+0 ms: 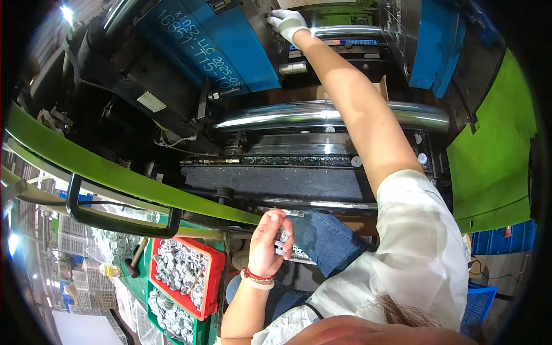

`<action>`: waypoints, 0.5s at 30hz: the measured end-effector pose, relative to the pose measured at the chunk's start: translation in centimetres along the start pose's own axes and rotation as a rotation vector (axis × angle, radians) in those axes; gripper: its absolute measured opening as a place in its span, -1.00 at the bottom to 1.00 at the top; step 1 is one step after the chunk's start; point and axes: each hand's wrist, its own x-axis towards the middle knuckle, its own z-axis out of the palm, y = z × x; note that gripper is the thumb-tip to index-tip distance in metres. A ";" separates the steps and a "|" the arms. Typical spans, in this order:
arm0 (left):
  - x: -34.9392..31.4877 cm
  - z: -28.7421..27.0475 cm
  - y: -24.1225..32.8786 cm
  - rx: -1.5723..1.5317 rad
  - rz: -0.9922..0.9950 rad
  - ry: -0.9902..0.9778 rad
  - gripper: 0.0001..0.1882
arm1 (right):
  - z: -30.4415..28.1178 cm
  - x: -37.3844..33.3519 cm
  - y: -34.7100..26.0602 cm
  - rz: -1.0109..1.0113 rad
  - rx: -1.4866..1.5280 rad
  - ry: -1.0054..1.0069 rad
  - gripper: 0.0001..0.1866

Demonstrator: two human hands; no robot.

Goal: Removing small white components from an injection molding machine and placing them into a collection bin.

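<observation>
My left hand (269, 241), bare and with a red bracelet and a pale band at the wrist, is closed around clear plastic pieces (280, 237). One clear strip (293, 213) sticks out beyond its fingers. Far ahead, my right hand (288, 24) wears a white glove with a grey cuff and reaches between two steel mould halves. Its bent fingers meet the face of the left mould half (260, 23); anything between the fingertips is too small to make out.
Polished tie bars (276, 115) cross the machine below my right arm. A green guard door (132, 181) with a black handle (123, 221) stands at left. Beside me, a red tray (215, 276) and a green tray (201, 330) hold small clear parts, near a hammer (137, 256).
</observation>
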 end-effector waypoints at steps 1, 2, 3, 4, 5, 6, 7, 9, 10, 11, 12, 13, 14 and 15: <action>0.0 0.0 0.1 -0.020 -0.004 -0.011 -0.77 | 0.1 -0.1 0.1 -0.031 0.046 0.002 -0.56; -0.1 0.0 0.1 -0.013 -0.004 -0.006 -0.77 | 0.2 -0.1 0.1 -0.017 0.088 0.017 -0.57; -0.1 0.0 0.1 -0.013 -0.001 -0.014 -0.77 | 0.3 -0.2 0.2 -0.067 0.089 0.002 -0.57; -0.1 0.0 0.1 -0.026 0.004 -0.020 -0.77 | 0.3 -0.4 0.3 -0.101 0.040 0.041 -0.59; -0.1 0.0 0.1 -0.019 -0.004 -0.022 -0.77 | 0.3 -0.6 0.3 -0.096 -0.016 0.070 -0.61; -0.1 0.1 0.0 -0.002 -0.008 -0.021 -0.77 | 0.3 -0.7 0.3 -0.131 -0.014 0.078 -0.61; -0.1 0.2 -0.1 0.007 -0.010 -0.017 -0.77 | 0.2 -0.7 0.2 -0.094 0.029 0.059 -0.62; 0.0 0.3 -0.2 0.016 -0.016 -0.025 -0.77 | -0.1 -0.8 -0.1 0.016 0.117 0.024 -0.64; 0.0 0.3 -0.3 0.014 -0.012 -0.037 -0.77 | -0.3 -0.7 -0.3 -0.017 0.077 -0.017 -0.62; 0.0 0.3 -0.3 0.014 -0.011 -0.038 -0.77 | -0.5 -0.7 -0.6 -0.019 0.077 -0.016 -0.62; -0.1 0.2 -0.3 0.017 -0.004 -0.041 -0.77 | -0.6 -0.7 -0.8 -0.033 -0.012 -0.015 -0.61; -0.1 0.1 -0.3 0.021 0.006 -0.043 -0.77 | -0.6 -0.6 -1.0 -0.048 -0.099 -0.014 -0.59; -0.1 0.0 -0.2 0.023 0.011 -0.041 -0.77 | -0.7 -0.6 -1.2 -0.030 -0.109 -0.044 -0.56; -0.2 0.0 -0.1 0.013 0.011 -0.049 -0.77 | -0.6 -0.7 -1.4 -0.021 -0.113 -0.053 -0.56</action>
